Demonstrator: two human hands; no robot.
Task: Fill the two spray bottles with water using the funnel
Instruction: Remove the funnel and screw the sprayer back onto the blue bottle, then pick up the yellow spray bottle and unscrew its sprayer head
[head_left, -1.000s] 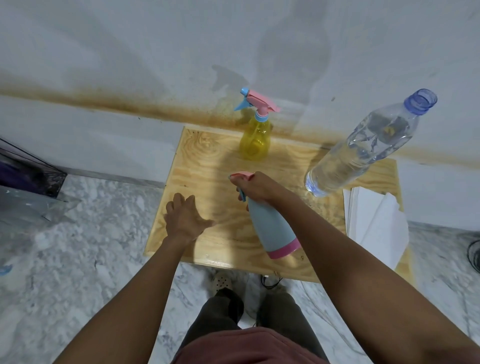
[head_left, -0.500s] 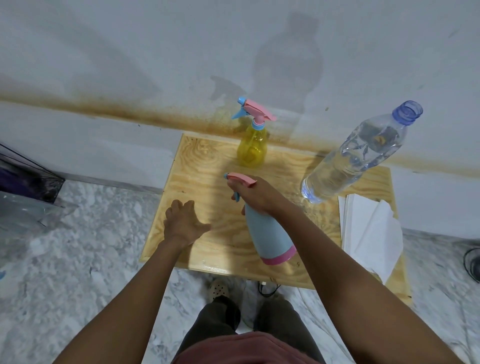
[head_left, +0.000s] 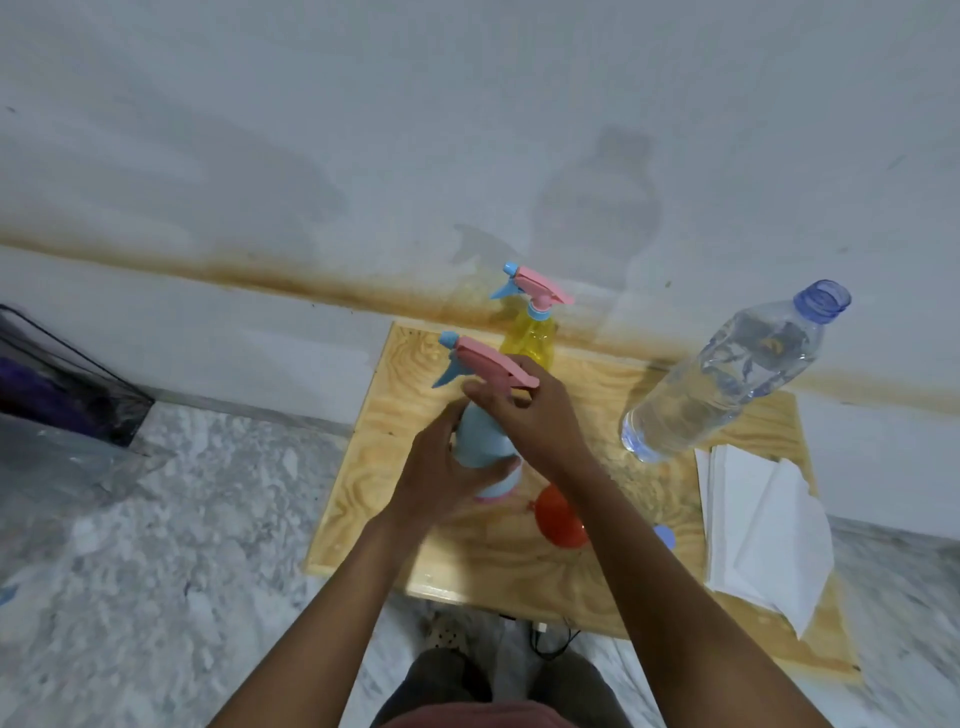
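A light-blue spray bottle with a pink trigger head is lifted above the wooden table. My left hand wraps around its lower body. My right hand grips its neck just under the pink head. A yellow spray bottle with the same pink head stands at the table's back edge. An orange funnel lies on the table, partly hidden by my right forearm. A clear water bottle, uncapped, stands at the right; its blue cap lies near my right arm.
A stack of white paper napkins lies on the table's right side. The table stands against a stained white wall. A dark bin and a clear plastic sheet lie on the marble floor at the left.
The blue spray bottle was lifted off the table by my right hand. My left hand left the tabletop and took hold of the bottle's body. The funnel has come into view.
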